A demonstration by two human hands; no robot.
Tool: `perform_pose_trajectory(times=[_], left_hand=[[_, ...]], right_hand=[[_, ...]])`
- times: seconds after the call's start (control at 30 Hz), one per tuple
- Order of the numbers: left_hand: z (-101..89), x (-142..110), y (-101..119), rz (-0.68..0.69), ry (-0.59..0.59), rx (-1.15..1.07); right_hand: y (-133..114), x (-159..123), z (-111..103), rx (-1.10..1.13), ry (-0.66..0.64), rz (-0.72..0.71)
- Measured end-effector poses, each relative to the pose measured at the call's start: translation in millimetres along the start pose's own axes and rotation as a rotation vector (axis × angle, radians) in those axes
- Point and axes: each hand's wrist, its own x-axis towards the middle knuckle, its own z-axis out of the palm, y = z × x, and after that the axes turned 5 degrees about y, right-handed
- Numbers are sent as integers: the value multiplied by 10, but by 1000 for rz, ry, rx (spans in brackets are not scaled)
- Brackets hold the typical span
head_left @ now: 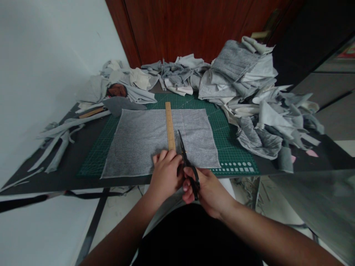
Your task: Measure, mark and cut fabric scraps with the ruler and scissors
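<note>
A rectangular piece of grey fabric (138, 140) lies spread on a green cutting mat (230, 147). Across it, pointing away from me, rests a wooden ruler (169, 125). At the fabric's front edge my left hand (166, 173) has its fingers bent over the cloth and the ruler's near end; its thumb is mostly hidden, and it seems closed on the cloth. My right hand (206, 188) grips black-handled scissors (186, 159) just right of the ruler. Their dark blades point away over the fabric and look nearly together. A faint line runs along the cloth right of the ruler.
Heaped grey and off-white cloth scraps (235, 77) cover the table's back and right side. More scraps (94, 88) and long strips (58, 144) lie at the left. A reddish-brown door (180, 29) stands behind the dark table (33, 177), a white wall (50, 55) at left.
</note>
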Motion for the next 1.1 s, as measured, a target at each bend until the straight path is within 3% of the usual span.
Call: perform_pose_trajectory(times=[1.1], left_hand=[[11,-18,-40,7,11,-55]], right_hand=[[-173,214,127,-18,57,2]])
